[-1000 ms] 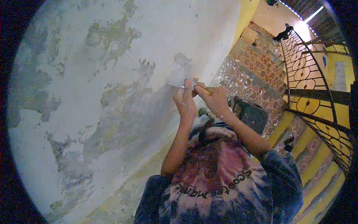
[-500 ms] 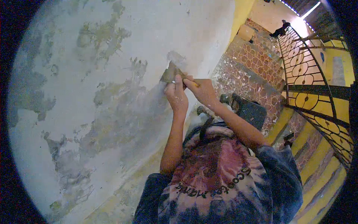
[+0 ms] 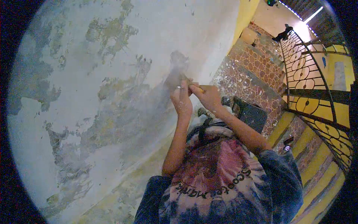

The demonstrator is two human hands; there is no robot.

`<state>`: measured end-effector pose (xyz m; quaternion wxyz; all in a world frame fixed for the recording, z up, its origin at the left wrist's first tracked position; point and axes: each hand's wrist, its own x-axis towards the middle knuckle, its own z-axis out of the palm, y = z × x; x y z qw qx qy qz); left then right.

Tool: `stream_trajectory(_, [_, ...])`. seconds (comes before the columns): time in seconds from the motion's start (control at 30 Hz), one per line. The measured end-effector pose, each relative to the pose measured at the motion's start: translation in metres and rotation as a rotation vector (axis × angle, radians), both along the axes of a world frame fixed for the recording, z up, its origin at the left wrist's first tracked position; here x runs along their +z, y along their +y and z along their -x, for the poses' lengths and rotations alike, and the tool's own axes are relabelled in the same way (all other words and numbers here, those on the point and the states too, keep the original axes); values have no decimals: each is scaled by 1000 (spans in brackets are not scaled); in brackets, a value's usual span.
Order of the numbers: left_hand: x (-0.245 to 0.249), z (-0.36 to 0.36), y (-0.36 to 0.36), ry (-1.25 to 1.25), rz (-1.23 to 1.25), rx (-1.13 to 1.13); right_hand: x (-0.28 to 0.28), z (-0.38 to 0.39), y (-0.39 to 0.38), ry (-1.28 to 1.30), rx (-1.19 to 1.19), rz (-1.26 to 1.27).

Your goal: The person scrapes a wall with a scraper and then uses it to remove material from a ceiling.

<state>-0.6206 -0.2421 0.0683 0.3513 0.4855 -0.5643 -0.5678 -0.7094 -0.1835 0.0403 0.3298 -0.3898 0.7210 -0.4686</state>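
Note:
Both hands are together at the patchy white wall (image 3: 123, 130), near the upper middle of the view. My right hand (image 3: 209, 98) is closed round the yellowish handle of a scraper (image 3: 172, 79). Its broad blade lies against the wall, a little blurred, below a grey bare patch (image 3: 179, 59). My left hand (image 3: 181, 100) has its fingers pressed on the scraper where blade and handle meet. White flecks dot the left fingers and wrist.
Stairs with yellow edges (image 3: 313, 179) descend at the lower right beside a black metal railing (image 3: 317, 71). White flakes litter the stone-patterned floor (image 3: 257, 63). A dark object (image 3: 251, 116) stands near my feet. A dark shape (image 3: 283, 33) is by the railing's top.
Both hands and the scraper appear slightly lower and to the right. The blade now looks flatter and more blurred against the wall. The whole view has shifted a little.

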Motion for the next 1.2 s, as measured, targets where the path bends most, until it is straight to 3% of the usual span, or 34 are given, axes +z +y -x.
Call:
stream_trajectory(0.1, [27,3,-1,-79,77,-24,4,-3,-7,-140,-34,11])
stream_trajectory(0.17, [30,2,-2,-143,123,-37,8,1,-8,-4,14,-91])
stream_trajectory(0.3, [24,-2,-3,-17,-23,-85,29,4,4,3,34,-81])
stream_trajectory(0.37, [25,-4,1,53,-93,-89,32,3,8,-50,-6,-200])
stream_trajectory(0.47, [22,-4,1,115,-110,-71,23,-2,7,-53,-33,-59])
stream_trajectory(0.5, [24,-3,2,30,-67,-51,23,-1,7,-46,-37,-56])
stream_trajectory(0.6, [42,4,-3,-11,14,-19,33,1,-2,119,31,-34])
stream_trajectory(0.67, [44,-4,4,11,20,9,51,2,-1,13,30,-37])
stream_trajectory(0.77, [40,-2,-5,-67,151,-81,29,-6,-3,-15,-47,-65])
stream_trajectory(0.83, [12,-8,-1,-29,-39,-61,22,-5,2,50,6,-89])
stream_trajectory(0.9, [19,-7,2,-22,-42,-62,11,-11,5,-101,-56,-90])
stream_trajectory(1.07, [27,-10,9,28,-89,-89,17,-17,15,-121,-84,-97])
stream_trajectory(1.13, [23,-13,10,-133,129,-100,18,-21,16,-175,-131,-63])
stream_trajectory(1.2, [22,-13,7,-26,27,-73,25,-24,15,-135,-102,-80])
